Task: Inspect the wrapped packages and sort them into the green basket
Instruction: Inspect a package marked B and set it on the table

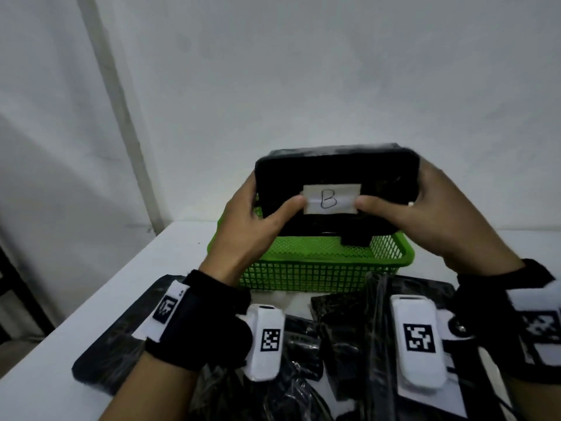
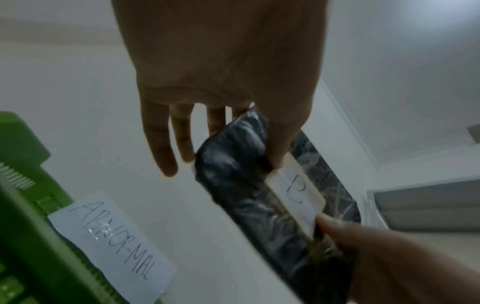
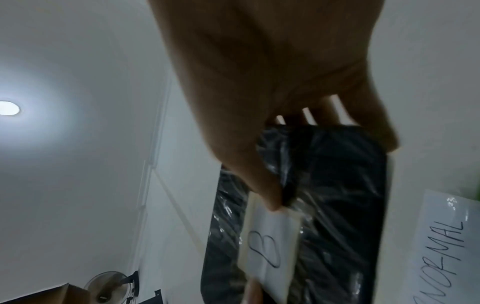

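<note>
Above green basket (image 1: pixel 306 270) | black film-wrapped package (image 1: pixel 334 174), label "B" | both hands' grip closed on it

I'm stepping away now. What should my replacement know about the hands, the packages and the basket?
Left hand and right hand both grip the black film-wrapped package, thumbs beside its white paper label marked "B", above the green plastic mesh basket.
A paper sign reading "ABNORMAL" lies at the basket.
Done: this package lifted for inspection; what the basket already holds is unclear.
Left: place it, then sort the black wrapped packages on the white table.
</note>
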`<state>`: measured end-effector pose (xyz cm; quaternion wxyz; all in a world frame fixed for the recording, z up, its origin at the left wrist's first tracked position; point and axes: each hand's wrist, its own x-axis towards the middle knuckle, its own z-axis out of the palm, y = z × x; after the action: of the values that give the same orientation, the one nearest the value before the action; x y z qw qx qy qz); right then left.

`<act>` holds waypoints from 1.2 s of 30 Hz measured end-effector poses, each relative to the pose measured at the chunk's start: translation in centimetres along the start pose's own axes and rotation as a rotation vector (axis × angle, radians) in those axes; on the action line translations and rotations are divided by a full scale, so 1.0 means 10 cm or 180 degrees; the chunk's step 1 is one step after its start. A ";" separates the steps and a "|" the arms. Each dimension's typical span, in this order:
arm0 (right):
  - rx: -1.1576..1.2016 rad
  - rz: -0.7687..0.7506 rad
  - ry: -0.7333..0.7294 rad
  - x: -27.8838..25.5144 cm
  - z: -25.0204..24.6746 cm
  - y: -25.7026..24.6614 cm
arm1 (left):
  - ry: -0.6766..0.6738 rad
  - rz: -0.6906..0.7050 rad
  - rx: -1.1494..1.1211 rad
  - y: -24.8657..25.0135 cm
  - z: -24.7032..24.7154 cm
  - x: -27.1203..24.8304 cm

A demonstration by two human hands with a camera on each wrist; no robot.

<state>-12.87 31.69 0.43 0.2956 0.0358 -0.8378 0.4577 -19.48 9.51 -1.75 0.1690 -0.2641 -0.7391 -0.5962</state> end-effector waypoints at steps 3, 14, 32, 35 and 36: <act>0.0229 0.0206 -0.0195 -0.03 -0.04 -0.03 | -0.0325 -0.0197 -0.0567 0.08 -0.03 0.00; 0.1789 0.0518 -0.0340 -0.03 0.11 -0.19 | -0.0304 0.0090 -0.1127 0.10 -0.05 0.06; 0.1348 -0.0150 -0.0538 0.01 0.02 -0.05 | 0.0023 -0.0625 -0.1522 0.06 -0.05 0.10; 0.1879 0.0681 -0.0357 0.06 0.09 -0.02 | 0.0027 -0.0570 -0.1717 0.06 -0.02 0.09; 0.1936 0.0783 -0.0291 0.08 0.11 0.01 | -0.0008 -0.0581 -0.1749 0.05 -0.01 0.08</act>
<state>-14.03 31.02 0.33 0.1761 0.0416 -0.6731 0.7170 -19.83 9.65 -0.82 0.0358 -0.2331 -0.5708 -0.7865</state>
